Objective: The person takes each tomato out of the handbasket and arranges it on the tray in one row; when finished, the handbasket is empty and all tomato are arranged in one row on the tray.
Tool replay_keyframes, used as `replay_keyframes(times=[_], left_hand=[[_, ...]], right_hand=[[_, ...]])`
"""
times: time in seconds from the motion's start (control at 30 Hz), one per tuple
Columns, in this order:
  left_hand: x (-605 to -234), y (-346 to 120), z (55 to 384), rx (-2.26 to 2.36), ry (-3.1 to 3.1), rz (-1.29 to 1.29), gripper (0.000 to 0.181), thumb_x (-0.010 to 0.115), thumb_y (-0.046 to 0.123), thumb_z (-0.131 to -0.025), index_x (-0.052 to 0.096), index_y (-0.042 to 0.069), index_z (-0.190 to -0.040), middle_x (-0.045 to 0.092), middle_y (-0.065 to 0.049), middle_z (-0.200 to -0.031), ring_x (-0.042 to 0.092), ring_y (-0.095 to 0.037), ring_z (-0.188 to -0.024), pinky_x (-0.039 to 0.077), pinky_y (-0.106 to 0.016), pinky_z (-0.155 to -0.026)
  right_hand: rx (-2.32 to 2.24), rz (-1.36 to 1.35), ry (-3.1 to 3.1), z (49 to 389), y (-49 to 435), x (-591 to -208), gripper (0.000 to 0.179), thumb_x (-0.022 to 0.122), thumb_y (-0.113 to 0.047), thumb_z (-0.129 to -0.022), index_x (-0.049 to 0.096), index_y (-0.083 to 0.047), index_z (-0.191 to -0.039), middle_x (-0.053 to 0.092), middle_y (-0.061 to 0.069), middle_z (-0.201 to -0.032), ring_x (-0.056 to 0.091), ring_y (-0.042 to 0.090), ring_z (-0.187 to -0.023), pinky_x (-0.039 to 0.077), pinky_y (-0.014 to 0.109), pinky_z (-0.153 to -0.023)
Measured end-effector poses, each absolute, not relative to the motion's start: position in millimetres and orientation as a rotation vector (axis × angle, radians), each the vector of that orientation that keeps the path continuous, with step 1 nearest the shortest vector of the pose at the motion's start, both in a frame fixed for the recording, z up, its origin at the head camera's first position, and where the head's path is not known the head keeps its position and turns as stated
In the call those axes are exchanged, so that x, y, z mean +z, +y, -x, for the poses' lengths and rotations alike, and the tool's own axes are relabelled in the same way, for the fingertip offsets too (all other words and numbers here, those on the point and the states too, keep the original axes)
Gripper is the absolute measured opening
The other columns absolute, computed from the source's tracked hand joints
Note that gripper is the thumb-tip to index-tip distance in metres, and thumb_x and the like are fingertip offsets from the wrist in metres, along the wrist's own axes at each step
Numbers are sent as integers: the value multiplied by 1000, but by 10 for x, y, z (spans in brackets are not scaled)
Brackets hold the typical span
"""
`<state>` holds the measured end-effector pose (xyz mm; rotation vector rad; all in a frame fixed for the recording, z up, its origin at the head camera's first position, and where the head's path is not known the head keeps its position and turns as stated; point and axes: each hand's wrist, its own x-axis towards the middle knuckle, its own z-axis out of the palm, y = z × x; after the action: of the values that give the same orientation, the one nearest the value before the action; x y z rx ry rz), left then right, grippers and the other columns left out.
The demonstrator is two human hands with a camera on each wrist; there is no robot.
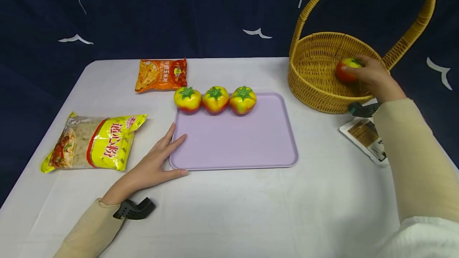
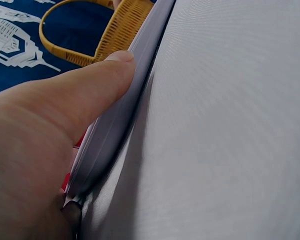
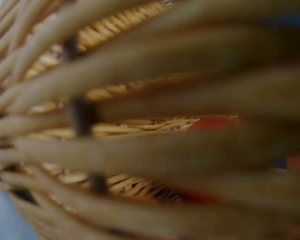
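Observation:
My right hand [image 1: 373,75] grips a red and yellow tomato [image 1: 345,72] inside the wicker basket [image 1: 315,86]. In the right wrist view the basket's weave [image 3: 115,155] fills the picture, with bits of red showing through the gaps. My left hand [image 1: 157,166] rests at the left edge of the lilac tray [image 1: 233,142], fingers spread and fairly straight. Its thumb [image 2: 100,82] lies along the tray's rim in the left wrist view. Along the tray's back edge sit three tomatoes in a row: left [image 1: 187,99], middle [image 1: 215,99] and right [image 1: 243,100].
A yellow pasta bag [image 1: 97,142] lies left of the tray. Behind the tray is an orange snack packet [image 1: 161,75]. A white and brown packet [image 1: 367,138] sits partly under the right forearm. The basket's tall handle [image 1: 305,15] arches over its opening.

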<state>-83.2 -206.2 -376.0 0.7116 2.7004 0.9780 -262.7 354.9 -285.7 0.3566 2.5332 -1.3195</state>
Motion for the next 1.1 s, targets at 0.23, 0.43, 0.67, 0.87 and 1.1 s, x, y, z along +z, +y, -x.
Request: replay_keyframes(times=[0.23,0.43,0.67,0.87,1.1], left_hand=[[-3746,-2056,839,973,2701,-716,87,75,38,-79,29,11,-148,-7,-7,-155,4,-36,-138,17,-61,-103],[-3755,-2057,839,976,2700,-711,87,74,39,-79,29,11,-148,-7,-6,-155,5,-36,-138,17,-62,-102],[-3743,-2056,836,973,2697,-701,87,73,41,-79,29,12,-148,-7,-7,-155,5,-36,-138,18,-62,-101],[-3738,-2058,830,975,2698,-707,87,75,39,-79,29,10,-148,-7,-8,-155,5,-36,-138,18,-62,-102],[-3751,-2056,835,980,2694,-708,88,75,38,-78,28,11,-148,-7,-7,-155,4,-35,-138,17,-61,-102]], right_hand=[[-1262,-314,2564,2648,3537,-2862,85,51,-44,-93,-1,-9,-151,21,21,-137,27,36,-118,24,51,-104],[-1349,-340,2574,2604,3523,-2837,83,53,-44,-92,4,-15,-152,25,14,-136,32,26,-113,27,42,-105],[-1605,-348,2556,2433,3365,-2643,80,61,-42,-87,14,-30,-150,23,5,-142,32,15,-112,28,30,-103],[-1802,-284,2532,2237,3106,-2445,76,66,-35,-85,23,-33,-148,22,1,-147,30,14,-119,27,23,-103],[-1896,-93,2537,1862,2622,-2358,65,65,-28,-88,32,-33,-145,27,1,-146,32,17,-120,28,22,-102]])
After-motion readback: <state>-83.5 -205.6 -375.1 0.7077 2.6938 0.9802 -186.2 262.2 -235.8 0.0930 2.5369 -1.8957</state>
